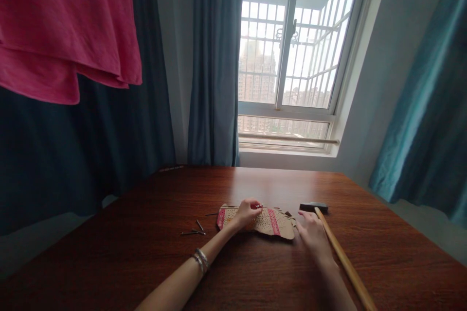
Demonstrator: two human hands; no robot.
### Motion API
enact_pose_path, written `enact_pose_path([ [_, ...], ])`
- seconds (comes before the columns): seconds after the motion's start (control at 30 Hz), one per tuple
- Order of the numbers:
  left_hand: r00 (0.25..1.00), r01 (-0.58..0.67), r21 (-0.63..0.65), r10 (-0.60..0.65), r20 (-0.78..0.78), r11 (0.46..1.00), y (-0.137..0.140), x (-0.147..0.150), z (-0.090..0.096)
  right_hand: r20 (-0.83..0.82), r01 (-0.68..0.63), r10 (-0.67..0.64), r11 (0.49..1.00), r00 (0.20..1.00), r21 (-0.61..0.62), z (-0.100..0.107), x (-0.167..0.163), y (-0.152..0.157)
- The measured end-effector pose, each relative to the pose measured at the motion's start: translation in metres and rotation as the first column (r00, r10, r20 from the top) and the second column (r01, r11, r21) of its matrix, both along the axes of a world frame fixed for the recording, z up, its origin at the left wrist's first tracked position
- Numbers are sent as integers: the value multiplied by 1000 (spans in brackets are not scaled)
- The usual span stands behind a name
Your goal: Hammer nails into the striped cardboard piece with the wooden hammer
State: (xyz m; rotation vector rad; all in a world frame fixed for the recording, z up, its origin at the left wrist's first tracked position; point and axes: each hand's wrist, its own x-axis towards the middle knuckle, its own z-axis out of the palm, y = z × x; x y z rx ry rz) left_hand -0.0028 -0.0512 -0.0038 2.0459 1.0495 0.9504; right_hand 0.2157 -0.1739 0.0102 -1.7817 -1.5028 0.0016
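My left hand (248,214) is over a flat tan piece (284,229) that looks like cardboard, dotted with small holes and crossed by pink bands. Its fingers are pinched together around something small and shiny that I cannot make out. My right hand (313,229) is at the right edge of this piece, thumb and forefinger apart, with nothing seen between them. Right beside it lies a hammer with a black head (321,207) and a long wooden handle (346,260). Several thin metal nails (199,226) lie loose to the left of the piece.
Everything rests on a dark reddish wooden table (146,243). Behind its far edge are a barred window (288,58) and blue curtains (215,58). A pink cloth (73,24) hangs at the upper left.
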Motion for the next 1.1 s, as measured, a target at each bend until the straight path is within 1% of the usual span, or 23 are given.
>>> enact_pose_path([
  [0.07,1000,2,11,-3,9,1000,0,0,0,57,134,-133,991,990,-23,-9,22,-33],
  [0.1,1000,6,10,-6,13,1000,-1,0,0,100,210,-205,977,974,-39,-14,32,-50],
  [0.17,1000,9,-2,-9,17,1000,-1,0,0,358,421,-362,901,861,-101,-23,47,-80],
  [0.2,1000,9,-9,-9,17,1000,-1,0,0,437,472,-383,874,814,-113,-26,52,-92],
  [0.23,1000,6,-16,-6,14,1000,-1,1,0,491,480,-366,868,790,-126,-28,55,-102],
  [0.3,1000,0,-24,1,4,1000,-1,1,0,544,444,-295,881,785,-162,-28,56,-114],
  [0.37,1000,-1,-24,1,-2,1000,-1,1,-1,561,414,-238,886,793,-209,-25,53,-117],
  [0.43,1000,10,-22,-10,0,1000,0,1,-1,537,404,-207,871,818,-280,-20,50,-113],
  [0.5,1000,24,-19,-24,5,1000,0,0,-1,441,358,-170,849,881,-389,-16,51,-106],
  [0.57,1000,26,-16,-26,6,1000,0,0,-1,264,257,-141,839,954,-480,-12,58,-99],
  [0.6,1000,24,-13,-24,4,1000,0,0,-1,150,198,-141,849,979,-490,-9,62,-97],
  [0.63,1000,22,-9,-22,2,1000,0,0,-1,20,138,-145,872,989,-470,-6,65,-96],
  [0.67,1000,21,-7,-21,-1,1000,-1,0,0,-123,80,-146,900,982,-428,-1,65,-96],
  [0.7,1000,21,-4,-21,-2,1000,-1,0,0,-272,24,-133,929,953,-370,4,64,-97],
  [0.73,1000,23,-1,-23,-2,1000,-1,0,-1,-416,-29,-107,951,903,-309,10,60,-99],
  [0.8,1000,23,6,-24,1,1000,-1,-1,-1,-652,-133,-49,965,757,-226,25,45,-107],
  [0.83,1000,21,11,-22,2,1000,0,-1,-2,-735,-187,-13,964,678,-190,33,36,-111],
  [0.9,1000,19,20,-19,4,1000,0,-1,-2,-844,-278,16,947,537,-159,48,15,-119],
  [0.97,1000,24,20,-24,9,1000,0,-1,-2,-900,-352,4,921,435,-166,60,-4,-123],
  [1.03,999,34,17,-35,12,999,-1,-2,-1,-930,-407,-9,898,367,-169,67,-18,-123],
  [1.1,999,38,18,-38,5,999,-2,-2,0,-950,-447,-10,881,314,-157,68,-30,-120],
])
